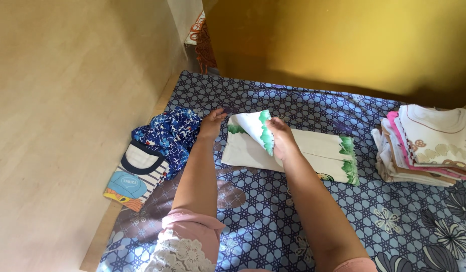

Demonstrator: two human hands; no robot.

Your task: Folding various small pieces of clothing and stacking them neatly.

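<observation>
Head view. Cream garment with green trim [313,151] laid flat at the centre of a blue star-patterned mattress cover [263,221], long axis running left to right. Right hand [281,138] closed on the garment's left end, pinching a lifted corner and turning it over toward the right; green scalloped edge standing up just above the fingers. Left hand [212,124] flat and open, fingers spread, pressing the cover just beside the garment's far left corner; holding nothing.

Crumpled blue printed garment [170,133] touching the left hand's outer side, partly overlapping a striped shirt with a cartoon print [135,176] that overhangs the cover's left edge onto the pale wooden floor [57,126]. Stack of folded light-coloured clothes [424,146] at the right edge, well apart from the cream garment; open cover between them. Yellow wall [343,40] along the far edge. Near half of the cover open apart from both forearms.
</observation>
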